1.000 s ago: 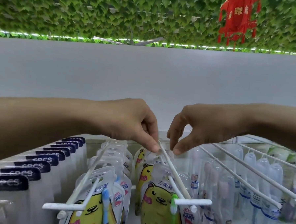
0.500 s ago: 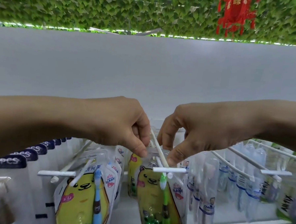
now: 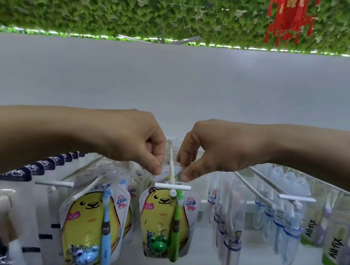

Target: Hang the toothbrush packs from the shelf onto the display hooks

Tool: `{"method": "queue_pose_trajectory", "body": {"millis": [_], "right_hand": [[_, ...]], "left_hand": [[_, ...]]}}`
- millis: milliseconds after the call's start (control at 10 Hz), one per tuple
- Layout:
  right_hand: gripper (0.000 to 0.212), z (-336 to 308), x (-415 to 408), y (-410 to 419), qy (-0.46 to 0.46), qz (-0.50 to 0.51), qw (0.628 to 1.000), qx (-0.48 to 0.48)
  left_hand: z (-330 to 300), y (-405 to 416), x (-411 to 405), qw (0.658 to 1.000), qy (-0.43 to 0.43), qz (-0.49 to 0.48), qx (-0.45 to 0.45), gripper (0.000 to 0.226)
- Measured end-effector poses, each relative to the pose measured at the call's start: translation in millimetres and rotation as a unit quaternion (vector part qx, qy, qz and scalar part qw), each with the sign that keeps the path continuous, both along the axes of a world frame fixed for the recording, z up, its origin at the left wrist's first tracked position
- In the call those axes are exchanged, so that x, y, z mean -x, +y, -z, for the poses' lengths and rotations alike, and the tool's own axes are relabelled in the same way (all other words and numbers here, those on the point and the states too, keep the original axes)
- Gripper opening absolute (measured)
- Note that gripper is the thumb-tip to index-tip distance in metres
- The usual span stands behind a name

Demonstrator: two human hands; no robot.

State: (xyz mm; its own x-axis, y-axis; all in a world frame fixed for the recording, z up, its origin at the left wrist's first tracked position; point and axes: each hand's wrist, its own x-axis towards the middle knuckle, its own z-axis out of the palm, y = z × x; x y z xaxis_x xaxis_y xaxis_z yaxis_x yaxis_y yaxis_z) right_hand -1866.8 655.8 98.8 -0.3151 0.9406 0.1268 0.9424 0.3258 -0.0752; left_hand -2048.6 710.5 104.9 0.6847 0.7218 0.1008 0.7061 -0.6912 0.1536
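Note:
A yellow bear toothbrush pack with a green brush and a green frog toy hangs at the front of the white centre display hook. My left hand pinches the pack's top edge on the left side of the hook. On the other side, my right hand pinches the same top edge. Both sets of fingertips sit just behind the hook's white crossbar. More bear packs hang behind this one, mostly hidden.
A second bear pack with a blue brush hangs on the hook to the left. Dark-labelled packs line the far left. Clear tube packs and green packs fill hooks on the right. A white shelf panel rises behind.
Both hands have slid forward along the hook toward its crossbar, bringing the green-brush pack to the front. The view has tilted down, showing the whole pack.

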Motion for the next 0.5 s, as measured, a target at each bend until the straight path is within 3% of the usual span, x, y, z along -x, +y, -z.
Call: {"method": "queue_pose_trajectory", "body": {"millis": [300,500], "right_hand": [[0.022,1.2,-5.8,-0.2,-0.011,-0.023,1.0,-0.01],[0.038,-10.2,-1.1,-24.3,-0.057,0.022,0.998,-0.013]], "left_hand": [[1.7,-9.5,1.2,0.999,0.03,-0.035,0.023,0.012],[-10.5,-32.1,5.0,0.995,0.073,-0.069,-0.01,0.021]]}}
